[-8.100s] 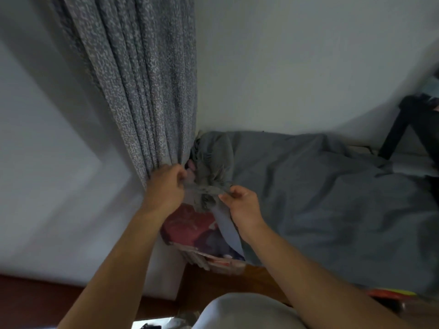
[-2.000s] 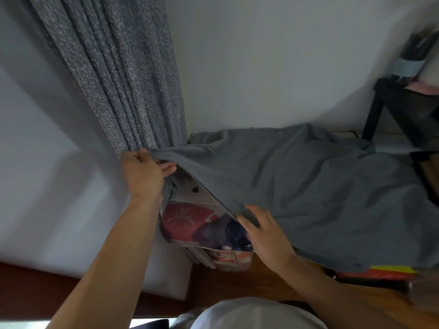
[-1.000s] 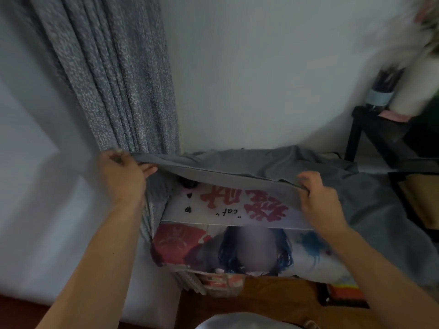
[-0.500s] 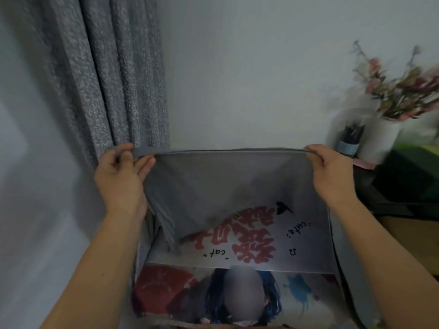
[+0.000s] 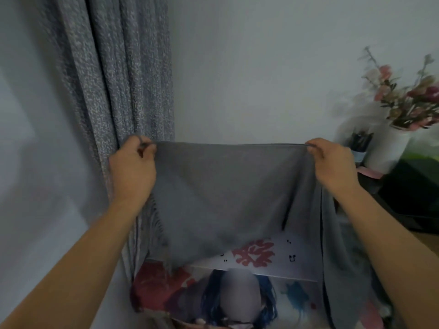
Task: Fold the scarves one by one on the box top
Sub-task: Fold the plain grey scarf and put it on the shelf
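1. The left hand [image 5: 133,172] pinches one upper corner of a thin grey woven scarf [image 5: 223,191] between thumb and curled fingers; the right hand [image 5: 332,165] pinches the other end of the same top edge, so the edge runs taut and level between them.
2. The scarf hangs in the air as a sheet, above and in front of the white printed box top with red lettering [image 5: 273,257]; a fringe trails down below the left hand, and a long part drapes down under the right hand, past the box's right side.
3. Behind the left hand hangs a speckled grey pleated curtain [image 5: 114,91], very near the scarf's corner; at the right stands a white vase of pink flowers [image 5: 389,148], well apart from the cloth.
4. My reading is that this is the spreading-out step, the scarf raised to shake it flat before any fold is laid.
5. The next move likely calls for lowering the sheet onto the box top with the edge kept straight; the trailing right-hand length needs gathering in, or the fold will come out uneven.
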